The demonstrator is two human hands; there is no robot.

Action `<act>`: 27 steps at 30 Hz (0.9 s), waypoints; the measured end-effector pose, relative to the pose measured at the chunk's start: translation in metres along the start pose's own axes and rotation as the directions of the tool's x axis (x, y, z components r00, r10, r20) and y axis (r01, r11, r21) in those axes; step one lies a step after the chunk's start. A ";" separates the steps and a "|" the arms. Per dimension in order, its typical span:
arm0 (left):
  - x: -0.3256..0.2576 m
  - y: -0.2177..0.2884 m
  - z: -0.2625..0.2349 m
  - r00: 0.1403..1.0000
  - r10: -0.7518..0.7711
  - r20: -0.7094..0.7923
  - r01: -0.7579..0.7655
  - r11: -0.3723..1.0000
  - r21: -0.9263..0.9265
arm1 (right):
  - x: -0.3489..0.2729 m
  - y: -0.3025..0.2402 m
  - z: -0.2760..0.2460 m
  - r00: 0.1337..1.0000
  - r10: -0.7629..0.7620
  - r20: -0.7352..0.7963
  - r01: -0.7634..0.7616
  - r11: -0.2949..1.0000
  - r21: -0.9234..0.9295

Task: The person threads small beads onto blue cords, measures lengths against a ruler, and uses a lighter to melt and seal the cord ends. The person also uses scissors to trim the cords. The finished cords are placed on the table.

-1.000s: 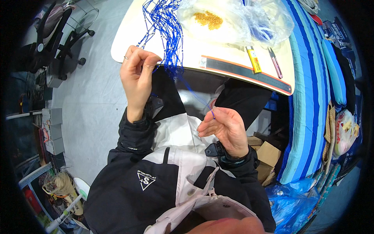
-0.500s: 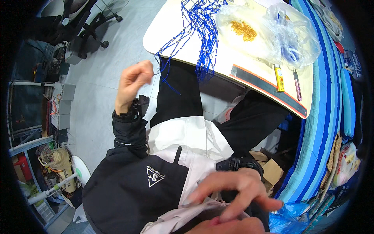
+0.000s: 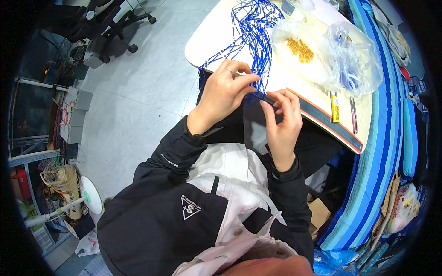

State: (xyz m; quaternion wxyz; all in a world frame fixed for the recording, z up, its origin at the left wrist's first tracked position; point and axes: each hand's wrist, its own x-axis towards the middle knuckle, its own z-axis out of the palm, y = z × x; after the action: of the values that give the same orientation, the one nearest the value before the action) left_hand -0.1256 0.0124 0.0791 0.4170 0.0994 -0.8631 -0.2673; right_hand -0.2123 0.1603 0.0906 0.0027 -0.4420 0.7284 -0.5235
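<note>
A tangle of blue beaded cord (image 3: 252, 28) hangs off the near edge of a cream table (image 3: 209, 34). My left hand (image 3: 226, 92) pinches strands of that cord at the table's edge, a ring on one finger. My right hand (image 3: 282, 117) is close beside it, fingertips pinched on the same blue strands near the dark edge strip. Both hands meet just below the table's rim, above my lap.
A clear plastic bag with golden beads (image 3: 300, 49) and another crumpled bag (image 3: 354, 64) lie on the table, with a yellow cutter (image 3: 334, 106) and a thin pen-like tool (image 3: 353, 115). A blue striped cloth (image 3: 391, 138) runs at right. Office chairs (image 3: 110, 23) stand on the grey floor at left.
My right hand rose from my lap to the table's edge and took hold of the cord. My left hand came in from the left to meet it.
</note>
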 end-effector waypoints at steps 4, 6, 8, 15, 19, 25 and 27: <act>0.000 -0.002 0.005 1.000 0.001 0.017 0.000 1.000 -0.026 | 0.010 0.006 0.015 0.995 -0.104 0.004 0.102 0.964 -0.245; -0.001 -0.003 0.005 1.000 -0.014 -0.014 0.013 0.997 -0.071 | 0.013 0.006 0.016 0.987 -0.161 -0.016 0.150 0.945 -0.290; 0.000 -0.005 0.004 0.999 -0.022 -0.028 0.019 0.991 -0.129 | 0.017 0.007 0.015 0.985 -0.171 -0.026 0.159 0.955 -0.249; 0.013 -0.007 0.000 0.992 0.093 0.080 -0.071 0.968 -0.240 | 0.018 0.000 0.004 0.928 0.277 0.250 -0.372 0.731 0.572; 0.021 -0.007 -0.002 0.986 0.118 0.116 -0.086 0.966 -0.245 | 0.021 -0.001 -0.013 0.874 0.364 0.322 -0.482 0.566 0.669; 0.030 -0.010 -0.008 0.980 0.103 0.168 -0.049 0.953 -0.298 | 0.014 0.003 -0.055 0.845 0.426 0.324 -0.532 0.735 0.420; 0.031 -0.010 -0.006 0.983 0.113 0.144 -0.065 0.952 -0.300 | 0.008 0.005 -0.068 0.820 0.463 0.337 -0.567 0.740 0.363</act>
State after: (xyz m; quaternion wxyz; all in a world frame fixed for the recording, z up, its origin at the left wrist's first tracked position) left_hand -0.1414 -0.0106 0.0971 0.3682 -0.0246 -0.8479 -0.3807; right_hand -0.2517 0.2069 0.1212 0.3319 -0.2653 0.6765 -0.6015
